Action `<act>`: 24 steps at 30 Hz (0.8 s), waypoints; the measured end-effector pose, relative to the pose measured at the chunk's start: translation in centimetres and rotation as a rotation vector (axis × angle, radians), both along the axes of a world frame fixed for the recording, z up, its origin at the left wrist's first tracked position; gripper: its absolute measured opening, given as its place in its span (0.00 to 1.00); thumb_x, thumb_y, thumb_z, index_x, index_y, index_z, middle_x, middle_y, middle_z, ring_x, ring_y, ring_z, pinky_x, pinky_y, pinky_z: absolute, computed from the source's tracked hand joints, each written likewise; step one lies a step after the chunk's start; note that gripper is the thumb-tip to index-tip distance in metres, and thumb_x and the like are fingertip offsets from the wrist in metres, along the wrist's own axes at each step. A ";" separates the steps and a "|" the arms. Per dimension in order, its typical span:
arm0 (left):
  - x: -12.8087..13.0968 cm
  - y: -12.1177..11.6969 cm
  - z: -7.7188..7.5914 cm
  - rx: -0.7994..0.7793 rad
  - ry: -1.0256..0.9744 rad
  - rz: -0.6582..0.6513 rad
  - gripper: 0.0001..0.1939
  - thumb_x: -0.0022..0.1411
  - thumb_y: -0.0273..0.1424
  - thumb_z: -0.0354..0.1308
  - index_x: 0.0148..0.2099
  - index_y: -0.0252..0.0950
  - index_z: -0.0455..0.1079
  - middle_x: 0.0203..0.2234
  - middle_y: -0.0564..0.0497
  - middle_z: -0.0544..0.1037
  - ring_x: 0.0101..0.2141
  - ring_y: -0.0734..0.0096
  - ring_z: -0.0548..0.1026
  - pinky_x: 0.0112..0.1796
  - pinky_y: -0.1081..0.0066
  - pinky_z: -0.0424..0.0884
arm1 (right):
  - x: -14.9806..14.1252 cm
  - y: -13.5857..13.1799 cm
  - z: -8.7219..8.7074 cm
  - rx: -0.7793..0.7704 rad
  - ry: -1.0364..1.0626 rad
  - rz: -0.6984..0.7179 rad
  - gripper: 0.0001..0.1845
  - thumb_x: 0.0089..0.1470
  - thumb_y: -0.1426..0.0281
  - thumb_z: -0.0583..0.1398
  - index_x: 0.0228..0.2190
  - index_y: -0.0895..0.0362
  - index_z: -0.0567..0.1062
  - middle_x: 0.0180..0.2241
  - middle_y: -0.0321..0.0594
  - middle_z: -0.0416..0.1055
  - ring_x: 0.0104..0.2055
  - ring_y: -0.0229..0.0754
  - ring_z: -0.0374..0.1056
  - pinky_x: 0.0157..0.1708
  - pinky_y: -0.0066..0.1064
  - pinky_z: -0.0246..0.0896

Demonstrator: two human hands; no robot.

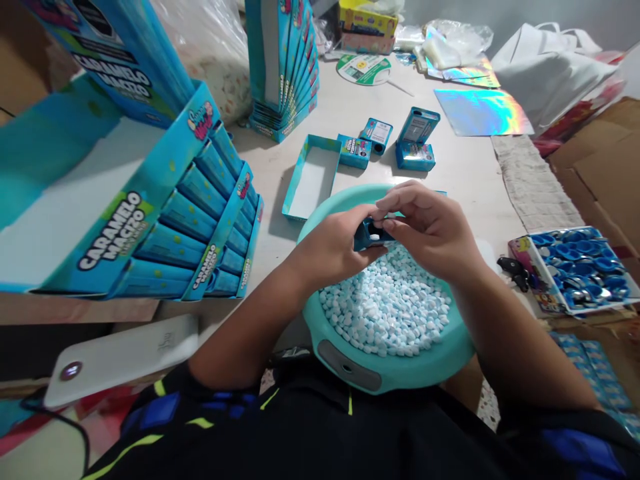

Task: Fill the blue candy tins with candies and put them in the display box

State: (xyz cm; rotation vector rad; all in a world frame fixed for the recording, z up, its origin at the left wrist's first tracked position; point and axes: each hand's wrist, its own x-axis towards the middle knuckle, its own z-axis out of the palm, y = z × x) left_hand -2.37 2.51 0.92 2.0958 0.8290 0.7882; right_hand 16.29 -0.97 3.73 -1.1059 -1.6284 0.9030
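Over a turquoise bowl [314, 327] of pale blue and white candies [385, 310], my left hand [333, 243] is closed around a small blue candy box [367, 240]. A dark round opening shows in the box, with a white candy at it. My right hand [425, 223] is closed in a pinch right at the opening, touching or almost touching the box. A pale bit shows by its fingertips, too small to make out. Beyond the bowl stand an upright open candy box [416, 143] and two more small boxes, one being a blue box [354, 152] lying down.
A large blue display carton [150, 227] filled with boxes stands at left, another display [285, 73] behind it. An empty shallow tray [311, 179] lies beside the bowl. At right are a carton of blue pieces [580, 267] and a shiny sheet [485, 112]. A power bank [125, 357] lies lower left.
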 end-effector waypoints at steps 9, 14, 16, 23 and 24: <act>-0.2 -0.2 0.2 -0.051 -0.088 -0.009 0.26 0.64 0.35 0.67 0.62 0.35 0.69 0.50 0.44 0.82 0.47 0.58 0.82 0.46 0.64 0.78 | 0.2 -0.5 0.0 0.049 -0.040 0.097 0.14 0.58 0.70 0.62 0.46 0.49 0.76 0.48 0.42 0.72 0.53 0.45 0.74 0.53 0.41 0.76; -0.2 -0.1 0.2 -0.067 -0.110 0.004 0.27 0.65 0.34 0.66 0.64 0.35 0.68 0.54 0.42 0.81 0.52 0.56 0.81 0.50 0.63 0.78 | 0.4 -0.3 0.3 0.171 -0.159 0.088 0.13 0.59 0.71 0.62 0.46 0.47 0.78 0.49 0.42 0.72 0.54 0.47 0.72 0.53 0.43 0.75; -0.2 0.0 0.0 -0.059 -0.110 0.010 0.28 0.64 0.33 0.65 0.65 0.35 0.67 0.56 0.42 0.80 0.53 0.55 0.80 0.50 0.62 0.78 | 0.4 -0.3 0.4 0.234 -0.259 0.049 0.10 0.59 0.70 0.64 0.43 0.47 0.79 0.47 0.41 0.73 0.54 0.48 0.72 0.53 0.45 0.74; 0.0 0.1 -0.9 -0.062 -0.161 0.038 0.34 0.64 0.38 0.69 0.68 0.39 0.66 0.54 0.43 0.81 0.50 0.54 0.82 0.50 0.59 0.81 | 0.8 0.3 0.0 0.294 -0.388 -0.059 0.04 0.62 0.66 0.63 0.39 0.48 0.79 0.45 0.41 0.74 0.52 0.49 0.72 0.54 0.48 0.72; 0.0 0.1 -1.0 -0.063 -0.181 0.064 0.35 0.63 0.39 0.70 0.68 0.40 0.65 0.55 0.43 0.81 0.51 0.54 0.82 0.51 0.59 0.81 | 1.0 0.3 0.0 0.267 -0.393 -0.070 0.06 0.63 0.64 0.63 0.42 0.48 0.79 0.46 0.41 0.74 0.54 0.50 0.72 0.55 0.49 0.72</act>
